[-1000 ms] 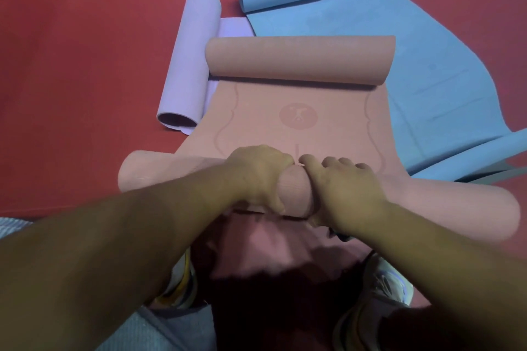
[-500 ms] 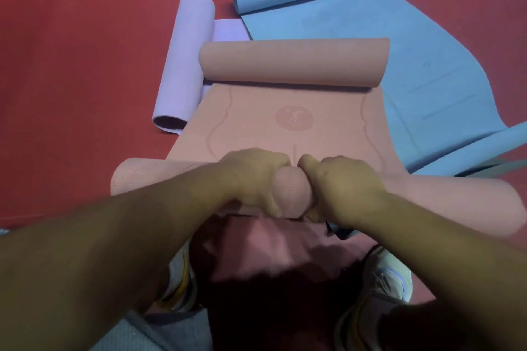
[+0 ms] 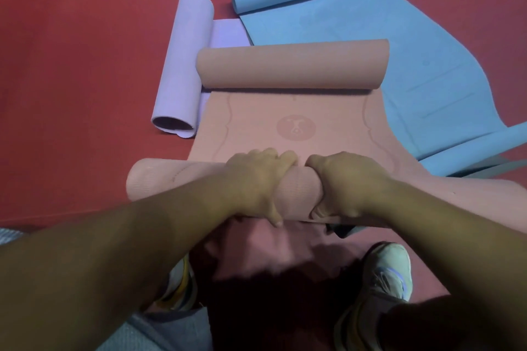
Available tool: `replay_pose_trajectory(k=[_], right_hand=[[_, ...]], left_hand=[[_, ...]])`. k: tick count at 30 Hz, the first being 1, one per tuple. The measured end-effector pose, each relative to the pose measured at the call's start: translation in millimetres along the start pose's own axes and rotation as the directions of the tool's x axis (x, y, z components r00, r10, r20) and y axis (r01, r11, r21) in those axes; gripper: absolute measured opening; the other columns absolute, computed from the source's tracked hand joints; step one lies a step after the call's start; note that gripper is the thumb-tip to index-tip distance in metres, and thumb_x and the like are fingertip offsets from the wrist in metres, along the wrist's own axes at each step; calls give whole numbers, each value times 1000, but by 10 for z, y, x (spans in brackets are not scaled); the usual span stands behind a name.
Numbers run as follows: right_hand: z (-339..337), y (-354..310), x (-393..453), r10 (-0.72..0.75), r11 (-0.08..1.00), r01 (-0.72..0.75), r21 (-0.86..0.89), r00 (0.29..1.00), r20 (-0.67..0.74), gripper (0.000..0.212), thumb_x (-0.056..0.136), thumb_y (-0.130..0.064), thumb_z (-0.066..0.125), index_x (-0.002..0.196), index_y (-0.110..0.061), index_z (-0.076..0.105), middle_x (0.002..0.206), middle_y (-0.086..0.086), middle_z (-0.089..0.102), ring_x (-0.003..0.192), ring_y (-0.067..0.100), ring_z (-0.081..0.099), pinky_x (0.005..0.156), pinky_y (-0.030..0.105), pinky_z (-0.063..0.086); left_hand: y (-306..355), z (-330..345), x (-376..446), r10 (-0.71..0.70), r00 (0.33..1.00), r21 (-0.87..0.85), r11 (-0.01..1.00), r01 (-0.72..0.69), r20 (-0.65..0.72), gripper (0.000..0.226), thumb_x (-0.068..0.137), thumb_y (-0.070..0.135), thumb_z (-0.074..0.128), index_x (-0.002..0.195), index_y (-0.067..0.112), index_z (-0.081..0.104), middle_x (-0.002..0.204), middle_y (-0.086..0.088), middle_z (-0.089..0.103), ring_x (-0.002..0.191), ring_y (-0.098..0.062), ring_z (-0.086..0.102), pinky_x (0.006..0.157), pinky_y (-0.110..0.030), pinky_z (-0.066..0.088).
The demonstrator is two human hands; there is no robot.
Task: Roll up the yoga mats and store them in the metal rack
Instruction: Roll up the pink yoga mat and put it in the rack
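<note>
Both hands, left hand (image 3: 256,179) and right hand (image 3: 345,182), are gripping the pink yoga mat (image 3: 293,128) roll lying left-to-right across the red floor (image 3: 71,94), round logo unreadable.

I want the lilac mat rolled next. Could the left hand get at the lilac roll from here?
Probably yes, once freed. The left hand now grips the pink roll. The lilac roll lies ahead and left on bare red floor, nothing between them, though it may need a lean.
</note>
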State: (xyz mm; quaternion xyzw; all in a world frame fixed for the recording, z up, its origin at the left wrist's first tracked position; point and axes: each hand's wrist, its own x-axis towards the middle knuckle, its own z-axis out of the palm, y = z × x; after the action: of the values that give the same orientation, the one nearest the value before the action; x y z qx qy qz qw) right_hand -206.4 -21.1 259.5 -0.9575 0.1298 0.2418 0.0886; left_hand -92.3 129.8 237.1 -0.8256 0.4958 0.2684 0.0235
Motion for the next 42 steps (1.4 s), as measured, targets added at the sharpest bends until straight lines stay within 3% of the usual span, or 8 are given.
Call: replay_pose_trajectory(k=[6,9,13,19,24,32,37,42], right_hand=[[207,-83,-9,-45,994,30,-108,989,-139,91,50,-67,81,125,-39,39,109,-4,58,105,27,58,85,42,45],[203,-67,-14,-9,999,7,-32,997,-75,75,54,-61,81,112,-33,43,92,-6,60,90,25,63,71,36,50],[131,87,8,15,999,-12,50,999,-52,68,58,-60,78,112,-33,48,92,-6,66,84,26,64,70,36,54],[241,-51,-12,-14,995,10,-96,999,-45,111,51,-70,82,143,-43,25,121,-5,55,116,26,54,92,43,43],[166,3,2,-23,998,21,60,999,28,70,56,-56,83,112,-32,47,87,-6,64,76,23,61,66,34,53],[358,-103,-35,-98,995,98,-3,995,13,96,46,-64,84,125,-40,36,103,-6,57,97,24,57,81,39,49],[299,12,35,-85,991,82,106,996,26,72,58,-55,84,115,-32,46,92,-5,65,84,26,63,70,35,52],[336,-25,4,-91,994,91,61,996,-13,101,53,-67,82,137,-44,31,116,-7,60,109,25,58,87,40,50]], left_hand=[[-127,-90,75,-25,998,-72,997,29,53,84,56,53,88,126,37,44,104,12,57,91,-18,54,78,-34,48],[-125,-86,65,6,992,-128,992,11,129,83,57,51,89,127,39,46,110,11,59,99,-19,58,87,-38,52],[-39,52,41,11,1000,93,996,-9,-25,98,55,56,88,135,40,33,119,4,53,108,-24,55,88,-41,46],[-143,-54,54,2,997,19,1000,-3,80,80,60,50,87,127,36,45,104,10,61,96,-21,60,74,-33,46],[-112,-59,-17,15,991,-43,999,-9,134,101,54,49,90,136,47,32,112,11,55,105,-18,57,88,-39,51],[-210,12,-19,9,977,-82,997,8,213,82,57,51,88,126,44,46,104,17,58,96,-15,59,83,-34,53],[-200,19,-46,21,991,-17,1000,-18,135,94,51,57,87,131,50,37,115,14,58,104,-16,58,89,-40,51],[-216,48,-53,23,996,38,999,-26,90,89,54,60,85,130,45,41,110,13,63,102,-18,62,83,-37,51]])
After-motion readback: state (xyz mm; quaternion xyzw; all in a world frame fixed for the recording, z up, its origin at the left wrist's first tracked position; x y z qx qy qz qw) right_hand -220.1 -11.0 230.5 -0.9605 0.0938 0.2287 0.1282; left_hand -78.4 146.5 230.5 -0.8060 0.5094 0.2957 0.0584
